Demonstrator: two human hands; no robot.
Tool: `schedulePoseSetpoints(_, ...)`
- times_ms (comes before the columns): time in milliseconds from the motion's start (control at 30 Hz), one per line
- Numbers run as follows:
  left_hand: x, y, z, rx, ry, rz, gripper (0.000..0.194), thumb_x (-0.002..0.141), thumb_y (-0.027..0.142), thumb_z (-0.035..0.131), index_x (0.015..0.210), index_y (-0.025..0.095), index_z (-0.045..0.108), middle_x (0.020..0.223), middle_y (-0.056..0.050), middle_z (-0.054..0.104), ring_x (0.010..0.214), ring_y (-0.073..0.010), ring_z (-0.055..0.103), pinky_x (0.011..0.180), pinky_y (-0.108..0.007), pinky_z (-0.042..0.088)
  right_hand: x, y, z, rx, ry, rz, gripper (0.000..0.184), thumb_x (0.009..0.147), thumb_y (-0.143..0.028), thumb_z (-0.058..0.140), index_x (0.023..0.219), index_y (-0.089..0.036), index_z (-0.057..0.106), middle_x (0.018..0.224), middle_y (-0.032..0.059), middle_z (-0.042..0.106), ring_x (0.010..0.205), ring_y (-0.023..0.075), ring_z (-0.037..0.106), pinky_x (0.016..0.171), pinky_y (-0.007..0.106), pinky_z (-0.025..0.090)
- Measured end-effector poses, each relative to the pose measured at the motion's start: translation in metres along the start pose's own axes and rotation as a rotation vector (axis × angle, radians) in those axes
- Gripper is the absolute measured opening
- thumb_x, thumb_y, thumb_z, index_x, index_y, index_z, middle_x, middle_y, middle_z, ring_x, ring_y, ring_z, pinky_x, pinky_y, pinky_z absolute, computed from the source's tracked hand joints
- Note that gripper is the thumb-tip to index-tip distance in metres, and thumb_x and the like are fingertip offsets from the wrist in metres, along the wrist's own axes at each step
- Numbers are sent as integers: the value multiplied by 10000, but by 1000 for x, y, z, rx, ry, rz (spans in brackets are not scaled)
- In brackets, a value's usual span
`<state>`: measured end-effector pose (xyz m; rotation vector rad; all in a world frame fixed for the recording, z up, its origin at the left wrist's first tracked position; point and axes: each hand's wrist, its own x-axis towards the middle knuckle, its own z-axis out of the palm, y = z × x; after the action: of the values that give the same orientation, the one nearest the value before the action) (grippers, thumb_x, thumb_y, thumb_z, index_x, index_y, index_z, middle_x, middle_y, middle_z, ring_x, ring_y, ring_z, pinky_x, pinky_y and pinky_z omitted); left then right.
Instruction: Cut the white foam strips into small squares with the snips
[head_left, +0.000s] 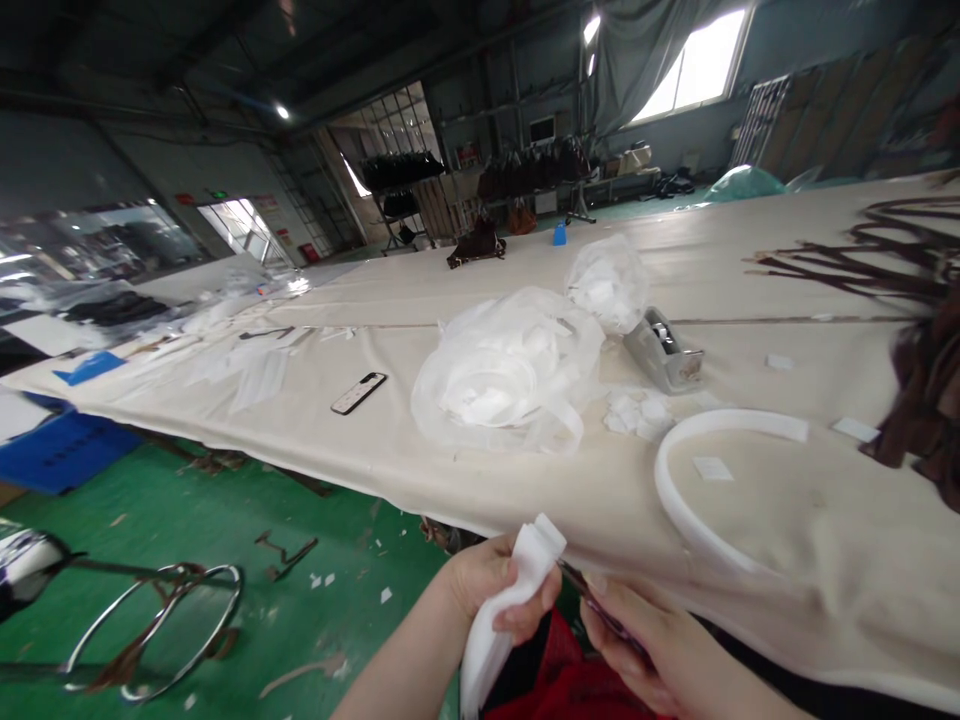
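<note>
Phone (358, 393) is lying on the counter (397, 445), left fingers (517, 622) are pinching a folded white strip (536, 555) by its front edge, a bulky plastic bag (487, 345) is hogging space beyond, right fingers (619, 660) are gripping scissors (579, 583), and a tape dispenser (664, 355), curved strip (670, 470) and brown straps (926, 390) are cluttering the right.

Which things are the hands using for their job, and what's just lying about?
Likely in the job:
folded white strip, in the left hand
dark scissors-like tool, in the right hand
long curved white strip

Seemingly just lying about:
black-edged rectangular phone
small blue block-like object
</note>
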<state>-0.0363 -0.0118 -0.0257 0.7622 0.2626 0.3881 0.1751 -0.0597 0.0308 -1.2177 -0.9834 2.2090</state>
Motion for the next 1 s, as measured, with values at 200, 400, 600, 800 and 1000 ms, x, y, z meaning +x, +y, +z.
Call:
schedulePoseSetpoints(200,0,2,5,25,11,23,579,664,608,740,851,70,636,471,17,502,323,-84,395,434,-239,424,0,-5,3,10,-25,-15,610,667,-799,547,605,-193,504,364,-104,305,260,20,179,282,192,69)
schedulePoseSetpoints(400,4,16,13,248,11,-130,574,643,626,765,812,100,609,464,30,504,341,-84,424,426,-228,435,4,2,1,10,-45,-49,607,679,-793,555,611,-190,514,352,-105,309,252,23,176,275,192,74)
schedulePoseSetpoints(600,3,44,42,762,95,-263,497,764,575,695,991,133,697,712,-16,639,467,-64,475,407,-156,404,-1,12,-8,-1,-85,-123,564,767,-729,552,676,-172,550,394,-103,318,295,25,192,307,195,102)
schedulePoseSetpoints(800,2,59,63,970,13,-153,394,824,463,673,1058,149,722,855,-38,693,608,-93,554,557,-159,440,-14,22,-23,-140,-104,-73,608,775,-789,479,695,-189,525,466,-88,341,355,36,193,368,228,118)
schedulePoseSetpoints(1000,9,55,67,1059,11,-56,290,770,400,742,898,141,716,762,-6,679,688,-122,601,673,-170,451,-17,33,-25,-267,-20,-67,692,768,-830,408,585,-177,546,407,-72,297,399,64,219,430,252,153)
